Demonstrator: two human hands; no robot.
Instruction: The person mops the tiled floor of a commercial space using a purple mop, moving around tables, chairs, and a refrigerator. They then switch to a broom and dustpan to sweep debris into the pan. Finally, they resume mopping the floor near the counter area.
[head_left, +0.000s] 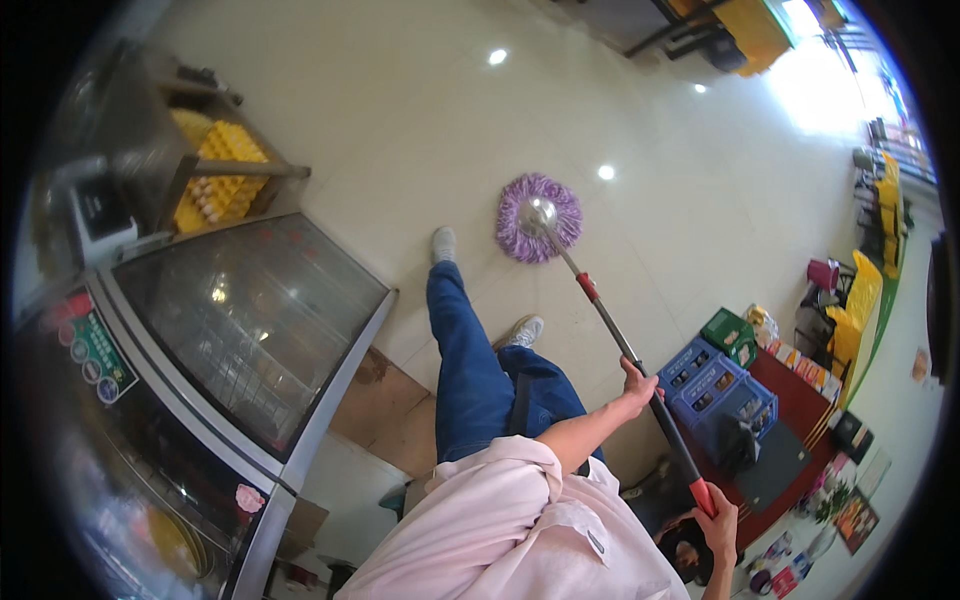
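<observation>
A twist mop with a round head of purple and white strands (566, 202) rests flat on the pale tiled floor. Its metal shaft (615, 326) slants down to the right into a black and red handle (701, 496). My left hand (641, 386) is wrapped around the shaft partway along. Farther up, by the red end, my right hand (721, 519) grips the handle. The mop head lies just in front of my feet, to the right of my forward shoe (444, 244).
Left stands a glass-topped display cabinet (255, 322), with egg trays (232, 169) on a shelf behind it. Blue plastic crates (709, 379) and a green crate (729, 334) sit by a dark red counter (780, 379) at right. Tables with yellow covers (855, 300) line the right side.
</observation>
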